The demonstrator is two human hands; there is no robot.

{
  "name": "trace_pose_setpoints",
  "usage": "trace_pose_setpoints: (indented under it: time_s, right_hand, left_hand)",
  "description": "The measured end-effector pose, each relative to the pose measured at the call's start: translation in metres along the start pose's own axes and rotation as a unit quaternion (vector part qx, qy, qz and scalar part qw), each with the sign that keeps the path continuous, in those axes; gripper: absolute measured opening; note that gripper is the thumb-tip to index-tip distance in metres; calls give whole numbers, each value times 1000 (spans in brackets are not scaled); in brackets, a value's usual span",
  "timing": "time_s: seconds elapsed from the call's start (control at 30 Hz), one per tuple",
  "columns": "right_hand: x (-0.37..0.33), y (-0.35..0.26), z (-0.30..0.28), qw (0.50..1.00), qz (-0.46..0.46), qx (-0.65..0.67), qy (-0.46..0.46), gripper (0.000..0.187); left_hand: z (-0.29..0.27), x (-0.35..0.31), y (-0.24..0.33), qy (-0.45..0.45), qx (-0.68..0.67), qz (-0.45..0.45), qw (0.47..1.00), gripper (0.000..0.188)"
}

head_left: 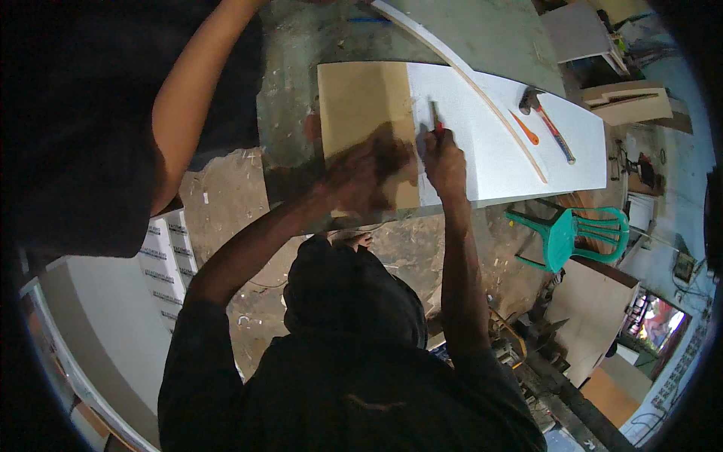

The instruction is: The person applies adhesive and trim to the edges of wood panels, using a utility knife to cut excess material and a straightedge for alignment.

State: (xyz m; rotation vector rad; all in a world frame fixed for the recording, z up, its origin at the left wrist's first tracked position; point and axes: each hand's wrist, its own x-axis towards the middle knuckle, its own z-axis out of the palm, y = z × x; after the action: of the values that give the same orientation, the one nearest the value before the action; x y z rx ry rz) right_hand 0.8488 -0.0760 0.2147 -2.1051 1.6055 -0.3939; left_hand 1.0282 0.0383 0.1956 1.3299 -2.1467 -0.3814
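Note:
A flat panel lies on the worktable, with a bare brown part (367,90) at left and a white textured sheet (489,166) covering the rest. My left hand (369,173) rests on the brown part, fingers spread and dim in shadow. Closed near the white sheet's left edge, my right hand (446,162) grips a red-handled tool (434,114) with a narrow grey end pointing away from me. Its exact kind is too small to tell. A long thin strip (489,103) crosses the sheet. Beyond it lie an orange pointed tool (525,128) and a hammer (556,134).
A greenish worktable (497,38) extends beyond the panel. At the upper left stands another person, whose bare arm (192,105) reaches toward the far edge. A green plastic chair (561,237) is at the right. Boards (595,324) lean near a lit screen (655,324).

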Motion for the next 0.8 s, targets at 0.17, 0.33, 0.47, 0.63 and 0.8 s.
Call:
trace_pose_setpoints:
  time_s: [0.17, 0.33, 0.47, 0.63, 0.8]
  right_hand:
    - [-7, -22, 3, 994, -100, -40, -1, 31]
    - [-9, -21, 0, 996, -70, -25, -46, 31]
    - [-10, -7, 8, 995, -77, 7, -61, 30]
    - [-14, 2, 14, 989, -147, -23, -26, 27]
    - [-18, -7, 8, 983, -182, 4, -24, 27]
  left_hand:
    - [6, 26, -20, 142, 137, -216, 956, 68]
    - [2, 21, -16, 155, 134, -245, 948, 61]
    - [-1, 22, -14, 141, 154, -250, 945, 60]
    - [11, 24, -21, 172, 160, -250, 939, 59]
    - [14, 19, -29, 169, 169, -238, 941, 56]
